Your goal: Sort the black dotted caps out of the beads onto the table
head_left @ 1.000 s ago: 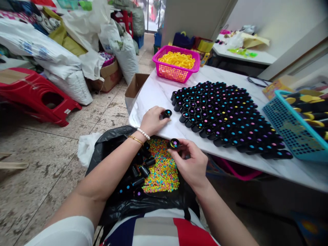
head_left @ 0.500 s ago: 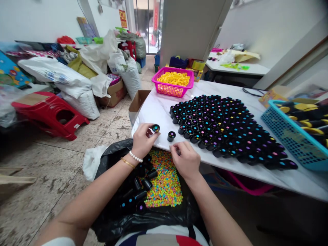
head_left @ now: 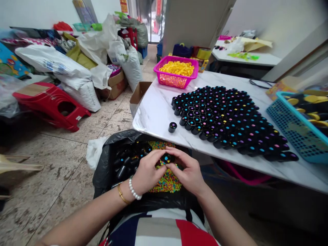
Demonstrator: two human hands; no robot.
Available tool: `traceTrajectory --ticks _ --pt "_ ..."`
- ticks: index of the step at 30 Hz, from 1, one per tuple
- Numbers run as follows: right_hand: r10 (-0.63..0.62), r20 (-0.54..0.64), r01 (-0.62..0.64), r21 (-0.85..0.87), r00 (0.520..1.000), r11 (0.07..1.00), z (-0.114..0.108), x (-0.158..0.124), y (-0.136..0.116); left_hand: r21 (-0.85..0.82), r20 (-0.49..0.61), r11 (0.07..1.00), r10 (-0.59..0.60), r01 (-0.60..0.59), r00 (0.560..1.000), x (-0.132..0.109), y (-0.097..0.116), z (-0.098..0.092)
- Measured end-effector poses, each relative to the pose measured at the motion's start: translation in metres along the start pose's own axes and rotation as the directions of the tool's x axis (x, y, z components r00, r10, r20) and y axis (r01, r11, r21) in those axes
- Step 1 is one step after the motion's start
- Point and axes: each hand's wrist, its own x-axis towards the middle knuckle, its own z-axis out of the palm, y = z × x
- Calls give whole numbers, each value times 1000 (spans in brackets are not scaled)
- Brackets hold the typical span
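Observation:
Both hands meet over a black bag (head_left: 107, 160) on my lap that holds small coloured beads (head_left: 167, 181) and loose black caps (head_left: 123, 167). My left hand (head_left: 147, 171) and my right hand (head_left: 188, 172) pinch one small black cap (head_left: 166, 158) with a coloured dot between their fingertips. On the white marble table (head_left: 156, 109) one single black cap (head_left: 172, 127) stands apart. Behind it is a dense block of several upright black caps (head_left: 225, 119), each with a coloured dot on top.
A pink basket (head_left: 175, 78) of yellow rings stands at the table's far end. A blue basket (head_left: 292, 126) with yellow and black parts is at the right. On the floor left lie a red stool (head_left: 51, 106), white sacks (head_left: 53, 65) and a cardboard box (head_left: 138, 94).
Both hands have come down from the table edge to the bag on my lap. One cap was left standing alone on the table. The hands now hold one cap together.

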Motion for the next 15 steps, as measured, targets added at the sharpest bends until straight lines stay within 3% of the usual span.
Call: traceTrajectory --ticks 2,4,6,8,10,15 --pt "-32 -2 32 -126 999 992 -6 -4 2 -314 71 909 -267 275 961 -8 -4 6" --pt "-53 78 67 -190 995 979 -13 -8 6 -603 232 605 -491 520 840 -12 -10 11" --pt "-53 166 90 -222 985 971 -17 -11 12 -744 357 279 -603 607 714 -12 -16 14" --pt "-39 186 89 -269 982 959 -18 -13 17 -793 401 104 -652 600 643 -11 -21 16" --pt "-27 188 83 -300 982 950 -18 -13 20 -807 413 48 -668 589 620 -9 -25 19" --pt "-48 270 118 -248 962 962 -14 -11 14 -831 395 55 -644 554 656 -7 -25 22"
